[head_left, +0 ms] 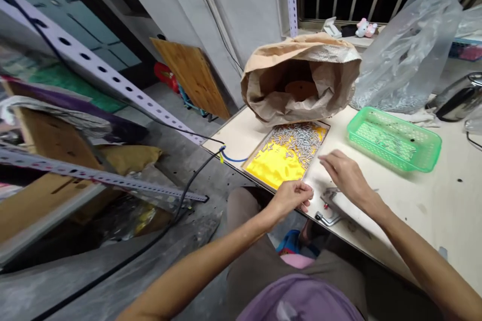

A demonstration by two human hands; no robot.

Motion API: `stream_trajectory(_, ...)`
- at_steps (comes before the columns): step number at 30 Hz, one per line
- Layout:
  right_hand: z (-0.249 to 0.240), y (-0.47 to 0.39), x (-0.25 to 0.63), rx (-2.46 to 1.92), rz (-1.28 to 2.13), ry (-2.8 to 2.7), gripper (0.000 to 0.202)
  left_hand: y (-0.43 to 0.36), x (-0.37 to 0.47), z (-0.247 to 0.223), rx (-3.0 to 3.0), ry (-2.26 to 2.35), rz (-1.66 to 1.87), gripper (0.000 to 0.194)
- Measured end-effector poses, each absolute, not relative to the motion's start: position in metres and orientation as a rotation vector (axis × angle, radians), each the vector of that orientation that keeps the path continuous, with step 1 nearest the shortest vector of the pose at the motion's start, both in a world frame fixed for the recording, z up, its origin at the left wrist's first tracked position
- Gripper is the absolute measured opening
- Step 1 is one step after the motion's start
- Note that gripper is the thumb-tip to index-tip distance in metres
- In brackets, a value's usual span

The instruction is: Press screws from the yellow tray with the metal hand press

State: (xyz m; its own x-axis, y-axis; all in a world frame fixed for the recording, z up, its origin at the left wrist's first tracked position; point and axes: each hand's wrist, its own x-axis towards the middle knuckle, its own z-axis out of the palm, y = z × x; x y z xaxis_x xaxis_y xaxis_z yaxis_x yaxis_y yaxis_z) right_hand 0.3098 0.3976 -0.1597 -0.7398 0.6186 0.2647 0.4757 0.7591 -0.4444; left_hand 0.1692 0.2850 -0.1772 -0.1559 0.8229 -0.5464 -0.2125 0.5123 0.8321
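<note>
My left hand [290,195] is closed in a pinch at the front edge of the table. A tiny shiny bit shows at its fingertips, too small to name. Just right of the tray, my right hand [345,174] hovers with thumb and fingers pressed together; what they hold, if anything, I cannot make out. The shallow tray [246,164] has a bright yellow lining [273,166]. Many small silver screw-like metal pieces [301,141] are heaped over its far and right side. Beneath my right hand lies a bent metal tool [331,219] with a dark end.
Behind the tray an open brown paper bag [259,80] lies on its side. A green plastic basket [425,163] with a few small metal pieces sits to the right. Beyond it stands a clear plastic bag [410,50]. A black cable [165,230] crosses at the left.
</note>
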Motion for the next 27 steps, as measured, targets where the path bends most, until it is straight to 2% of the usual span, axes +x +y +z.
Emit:
stream_trajectory(3, -0.168, 0.369, 0.365, -0.878, 0.52, -2.752, 0.029, 0.286, 0.19, -0.192, 0.608, 1.527, 0.857, 0.006)
stream_trajectory(8, -0.196, 0.33, 0.414, -1.03, 0.525, -2.841, 0.012, 0.29, 0.2, -0.206, 0.674, 1.629, 0.648, 0.007)
stream_trajectory(14, -0.219, 0.322, 0.414, -1.076, 0.534, -2.798, 0.014, 0.29, 0.202, -0.208, 0.661, 1.712, 0.502, 0.01)
stream_trajectory(27, -0.218, 0.314, 0.412, -1.085, 0.456, -2.787, 0.017, 0.301, 0.207, -0.195, 0.607, 1.727, 0.256, 0.011)
